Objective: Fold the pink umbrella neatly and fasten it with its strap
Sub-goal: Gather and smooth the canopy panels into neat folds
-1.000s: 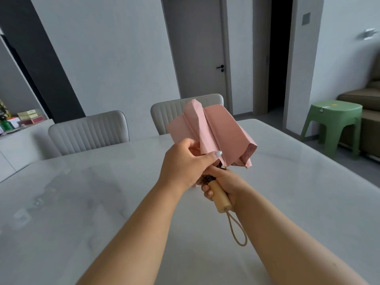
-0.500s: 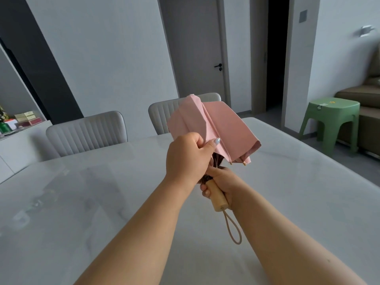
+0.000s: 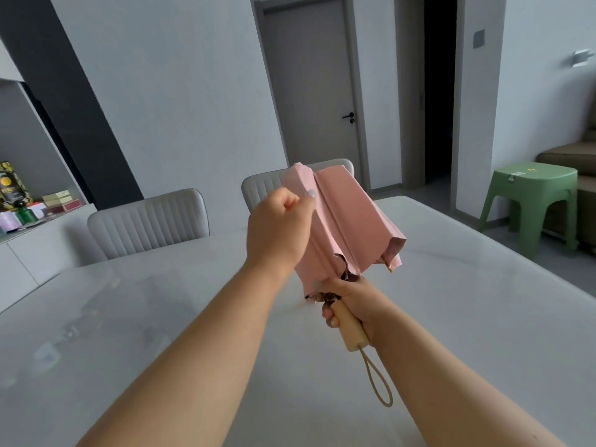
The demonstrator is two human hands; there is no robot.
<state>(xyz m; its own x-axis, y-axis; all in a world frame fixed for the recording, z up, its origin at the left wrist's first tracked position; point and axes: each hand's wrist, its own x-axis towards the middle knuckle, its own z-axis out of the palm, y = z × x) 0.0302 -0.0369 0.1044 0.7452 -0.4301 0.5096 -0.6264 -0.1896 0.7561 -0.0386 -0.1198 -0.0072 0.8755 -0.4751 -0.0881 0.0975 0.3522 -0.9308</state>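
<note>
The pink umbrella [image 3: 348, 221] is collapsed and held above the table, its tip pointing away from me, its fabric panels hanging loose in flaps. My right hand [image 3: 351, 301] grips the wooden handle [image 3: 350, 327], from which a beige cord loop [image 3: 379, 382] dangles. My left hand [image 3: 280, 230] pinches a fold of the pink fabric high on the canopy's left side, thumb pressed against the cloth. The fastening strap is not visible.
A pale marble-look table [image 3: 467, 317] spreads beneath my arms. Two grey chairs [image 3: 148, 224] stand at its far edge. A green plastic stool [image 3: 532, 198] is at the right by a sofa. A sideboard with boxes [image 3: 29, 201] is at the left.
My left hand has slid up the canopy from near the handle toward the tip, drawing a fabric fold along. The right hand keeps its hold on the handle.
</note>
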